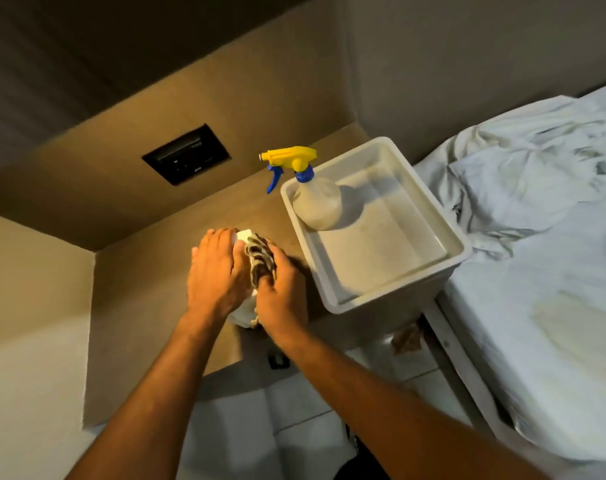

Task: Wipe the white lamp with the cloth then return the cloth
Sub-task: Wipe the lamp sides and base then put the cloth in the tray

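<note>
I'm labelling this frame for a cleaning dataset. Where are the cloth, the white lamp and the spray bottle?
cloth (261, 259): head view, on its striped folds between the hands.
white lamp (245, 235): head view, on its exposed top edge.
spray bottle (317, 206): head view, on its translucent body.

Most of the white lamp (243, 235) sits hidden under the left hand (216, 271) and right hand (280, 289); the cloth (260, 259) vanishes beneath the right hand's fingers.

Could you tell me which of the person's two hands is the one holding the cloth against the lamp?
The right hand: its fingers grip the striped cloth on the white lamp. The left hand lies bare on the lamp, steadying it.
</note>
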